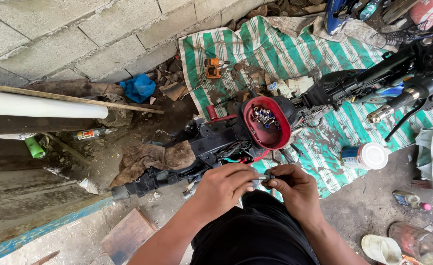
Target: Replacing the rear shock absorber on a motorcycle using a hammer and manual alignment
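From the head camera, the left hand (pixel 225 185) and right hand (pixel 291 187) both pinched a small shiny metal bolt-like part (pixel 264 176) between fingertips, just below the red oval housing (pixel 267 122) holding loose screws. The part looked light, rigid and probably greasy, best gripped at its ends.

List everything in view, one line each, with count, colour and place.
red tray: one, red, centre, holding small screws
motorcycle handlebar assembly: one, black, across the middle
striped tarp: one, green and white, on the ground, upper centre
power drill: one, orange, on the tarp
can: one, white lid, right
blue cloth: one, blue, by the block wall
white pipe: one, white, left
small metal part: one, silvery, between both hands
left hand; right hand: bottom centre
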